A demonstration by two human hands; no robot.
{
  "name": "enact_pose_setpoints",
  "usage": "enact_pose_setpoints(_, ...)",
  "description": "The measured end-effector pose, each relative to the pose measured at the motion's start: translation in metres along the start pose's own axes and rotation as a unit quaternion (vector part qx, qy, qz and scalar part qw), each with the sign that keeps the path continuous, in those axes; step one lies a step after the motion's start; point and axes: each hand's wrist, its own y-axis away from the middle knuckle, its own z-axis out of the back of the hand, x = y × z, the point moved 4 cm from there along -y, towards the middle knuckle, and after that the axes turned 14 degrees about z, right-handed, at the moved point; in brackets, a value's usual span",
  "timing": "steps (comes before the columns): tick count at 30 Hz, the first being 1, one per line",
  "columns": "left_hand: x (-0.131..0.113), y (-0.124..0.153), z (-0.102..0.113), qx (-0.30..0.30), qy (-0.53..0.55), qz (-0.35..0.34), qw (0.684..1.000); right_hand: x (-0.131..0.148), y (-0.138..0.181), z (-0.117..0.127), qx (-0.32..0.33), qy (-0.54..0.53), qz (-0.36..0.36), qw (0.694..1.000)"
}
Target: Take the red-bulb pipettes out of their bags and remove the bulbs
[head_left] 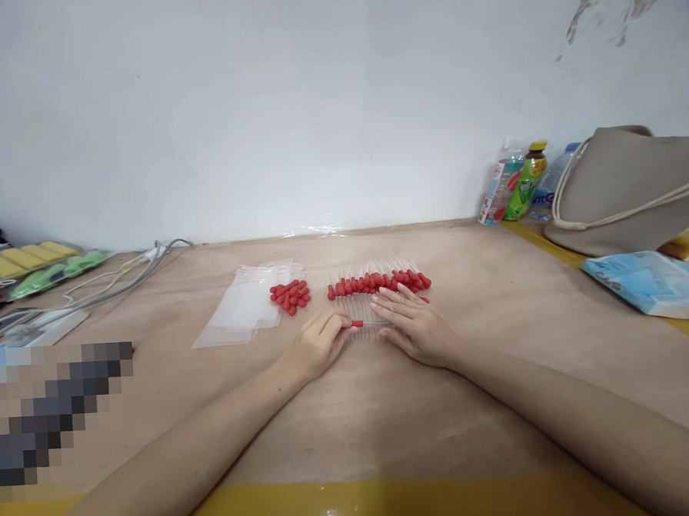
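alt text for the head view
Two hands meet on a tan table: the left hand pinches one red-tipped dropper, the right hand rests on a row of droppers. Loose red bulbs and clear bags lie to the left.

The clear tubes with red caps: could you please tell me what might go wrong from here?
1. The right hand lies flat on the clear tubes; pressing could crack or roll them.
2. The left hand pinches a red cap only at its fingertips; it may slip.
3. The loose caps beside the plastic bags could scatter if nudged.
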Motion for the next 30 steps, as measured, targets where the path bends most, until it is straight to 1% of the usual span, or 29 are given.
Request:
enact_pose_setpoints(2,-0.001,0.0,-0.001,0.007,0.006,0.005,1.0,0.0,0.0,-0.001,-0.004,-0.014,0.004,1.0)
enact_pose_setpoints(6,-0.005,-0.004,-0.004,0.044,-0.01,0.025,0.999,0.0,0.001,-0.004,-0.005,-0.036,0.009,0.999)
enact_pose_setpoints(9,-0.008,-0.007,-0.007,0.062,-0.043,0.01,0.997,0.002,0.001,-0.003,-0.02,-0.037,0.023,0.999)
enact_pose_setpoints(13,-0.008,-0.008,-0.01,0.063,-0.032,0.0,0.998,0.006,-0.002,0.0,-0.038,-0.038,0.048,0.997)
enact_pose_setpoints(19,-0.007,-0.007,-0.01,0.104,-0.039,-0.018,0.994,0.009,-0.002,0.003,-0.035,-0.029,0.085,0.995)
enact_pose_setpoints(25,-0.008,-0.007,-0.009,0.135,-0.03,-0.028,0.99,0.011,0.001,0.004,-0.045,-0.03,0.102,0.993)
enact_pose_setpoints(30,-0.01,-0.006,-0.007,0.142,-0.02,-0.04,0.989,0.012,0.004,0.004,-0.045,-0.029,0.103,0.993)
